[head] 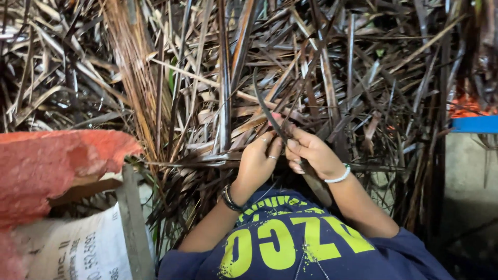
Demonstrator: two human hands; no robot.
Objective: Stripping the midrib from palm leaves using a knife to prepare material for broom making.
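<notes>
My left hand (257, 162), with a ring and a dark wristband, and my right hand (314, 154), with a white bead bracelet, meet over a heap of dried palm leaves (332, 67). Both pinch a narrow dark curved leaf strip (263, 103) that rises up and left from between the fingers. A brownish flat piece, perhaps a knife handle (319, 187), sticks out below my right hand toward my dark blue shirt (290, 249); I cannot tell exactly what it is.
A bundle of thin brown leaf ribs (129, 57) stands at the upper left. An orange-red cloth (46, 166) lies over a white woven sack (72, 249) beside a grey wooden plank (132, 223). A blue edge (474, 124) and concrete floor (467, 176) are at the right.
</notes>
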